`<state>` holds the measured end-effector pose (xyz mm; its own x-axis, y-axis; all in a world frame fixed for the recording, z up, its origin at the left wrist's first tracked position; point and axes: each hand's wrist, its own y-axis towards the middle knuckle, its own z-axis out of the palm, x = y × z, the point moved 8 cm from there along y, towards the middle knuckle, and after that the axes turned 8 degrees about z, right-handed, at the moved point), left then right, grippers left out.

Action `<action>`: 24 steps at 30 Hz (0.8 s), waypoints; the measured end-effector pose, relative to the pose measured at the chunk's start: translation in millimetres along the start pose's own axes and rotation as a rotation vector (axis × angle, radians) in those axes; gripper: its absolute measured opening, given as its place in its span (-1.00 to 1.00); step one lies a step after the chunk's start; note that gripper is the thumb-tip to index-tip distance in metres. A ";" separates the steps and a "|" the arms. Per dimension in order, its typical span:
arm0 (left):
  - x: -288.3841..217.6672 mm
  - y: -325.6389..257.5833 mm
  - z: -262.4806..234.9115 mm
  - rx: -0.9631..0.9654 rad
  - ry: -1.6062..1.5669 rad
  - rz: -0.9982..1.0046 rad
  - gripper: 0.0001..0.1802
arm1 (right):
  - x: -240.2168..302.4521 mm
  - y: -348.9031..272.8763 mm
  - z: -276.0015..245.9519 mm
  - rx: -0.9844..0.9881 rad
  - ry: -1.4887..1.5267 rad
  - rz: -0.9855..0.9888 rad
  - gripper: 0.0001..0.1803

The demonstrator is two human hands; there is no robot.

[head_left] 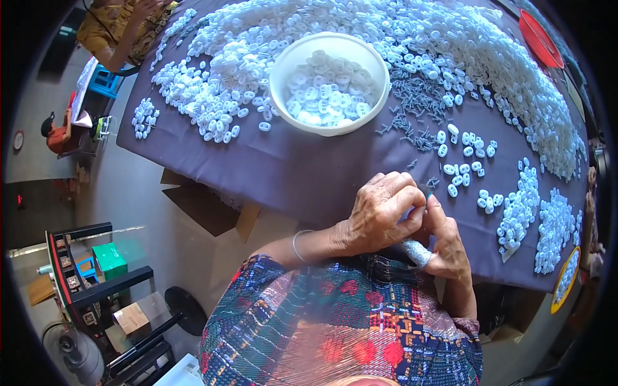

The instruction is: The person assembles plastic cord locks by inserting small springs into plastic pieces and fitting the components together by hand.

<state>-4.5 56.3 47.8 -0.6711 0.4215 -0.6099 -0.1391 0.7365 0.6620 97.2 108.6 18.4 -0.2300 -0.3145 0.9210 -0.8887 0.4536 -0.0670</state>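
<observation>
White bowl (287, 76) of oval pieces (328, 96) on dark counter (283, 177), left hand (384, 209) with bent fingers, grey pins (418, 96) beyond, right hand (449, 249) close by, fingers curled, both hands' grip too hidden to tell, loose white pieces (464, 168) farther right

Floor (138, 168): pale, smooth. Table (238, 170): draped in a dark purple-grey cloth (290, 170); illumination strongest toward its far side. Upper left: blue plastic stool (104, 81). Far left: round, pale-faced item, apparently a wall clock (18, 140). Lower left: black-barred frame (112, 287), green box (109, 260), cardboard box (131, 320) and electric fan (76, 354). Round black base (185, 311): right of the frame.
</observation>
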 end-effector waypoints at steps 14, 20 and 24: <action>18.1 -18.3 5.8 0.512 -0.844 -0.355 -0.88 | 0.6 -12.9 19.3 0.387 0.424 -0.129 -0.56; 8.9 -20.0 -6.2 0.470 -0.670 -0.075 -0.91 | -0.9 -10.5 35.0 0.446 0.574 -0.003 -0.69; -4.0 -24.1 -10.2 0.484 -0.460 0.035 -0.90 | -3.5 -11.7 40.8 0.530 0.567 0.109 -0.73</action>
<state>-5.8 31.5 38.8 -0.2752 0.5530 -0.7864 0.2913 0.8275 0.4799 92.2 70.3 0.3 -0.2164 0.2477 0.9444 -0.9763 -0.0460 -0.2116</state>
